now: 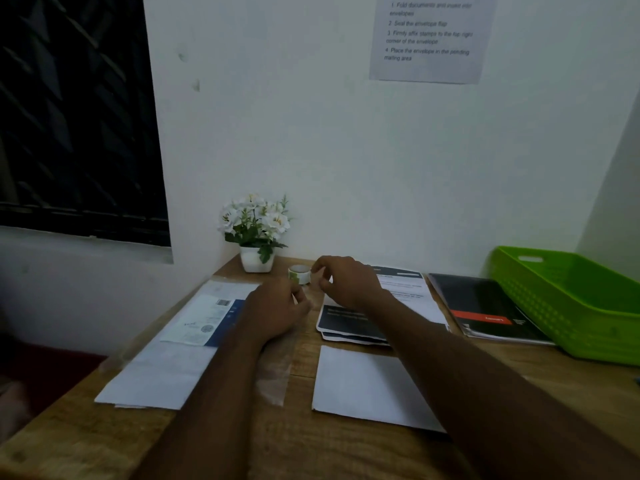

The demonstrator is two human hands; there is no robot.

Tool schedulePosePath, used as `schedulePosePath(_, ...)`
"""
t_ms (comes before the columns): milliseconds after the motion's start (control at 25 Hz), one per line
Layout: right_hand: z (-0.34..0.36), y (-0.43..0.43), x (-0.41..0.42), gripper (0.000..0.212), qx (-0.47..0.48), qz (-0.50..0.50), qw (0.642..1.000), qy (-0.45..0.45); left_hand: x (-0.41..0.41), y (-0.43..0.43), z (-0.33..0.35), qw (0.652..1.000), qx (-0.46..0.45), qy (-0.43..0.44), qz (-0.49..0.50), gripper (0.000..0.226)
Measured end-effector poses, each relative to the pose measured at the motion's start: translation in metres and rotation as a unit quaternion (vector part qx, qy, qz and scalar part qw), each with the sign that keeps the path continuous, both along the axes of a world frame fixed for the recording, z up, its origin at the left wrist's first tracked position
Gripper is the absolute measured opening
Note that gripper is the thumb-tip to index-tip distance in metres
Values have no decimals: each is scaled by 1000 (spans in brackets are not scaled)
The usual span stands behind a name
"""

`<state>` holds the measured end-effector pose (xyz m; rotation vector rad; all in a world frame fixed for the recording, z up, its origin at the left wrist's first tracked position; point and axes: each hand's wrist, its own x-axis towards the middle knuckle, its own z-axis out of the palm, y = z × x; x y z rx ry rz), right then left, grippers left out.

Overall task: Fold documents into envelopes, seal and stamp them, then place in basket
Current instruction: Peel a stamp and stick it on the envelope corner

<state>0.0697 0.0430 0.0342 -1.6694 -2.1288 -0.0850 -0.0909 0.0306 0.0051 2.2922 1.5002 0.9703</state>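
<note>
Both hands were curled close to the small roll on the counter, the left hand just in front of it, the right hand just beside its right; whether either pinched anything I could not tell. The white envelope lay flat well in front of the roll, the documents between them, the green basket far to its right

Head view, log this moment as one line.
left hand: at roll; right hand: at roll; envelope: flat on table; basket: far right
</note>
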Motion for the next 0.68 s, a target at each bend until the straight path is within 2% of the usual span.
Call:
schedulePosePath(200,-1,22,-17,43,-56,-45,993,-95,1,5,-8,1000,-11,-1,13,11)
schedulePosePath(320,0,26,-25,50,-63,-61,990,-113,1,7,-10,999,-19,-33,29,9)
schedulePosePath(440,-8,27,-31,29,-8,-81,989,-122,2,7,-12,998,-35,-37,35,24)
schedulePosePath(560,-7,22,-24,19,35,-92,994,-43,1,4,-12,999,-14,-31,41,40)
schedulePosePath(680,0,1,-7,15,20,-71,989,131,7,-2,-1,993,35,-85,77,45)
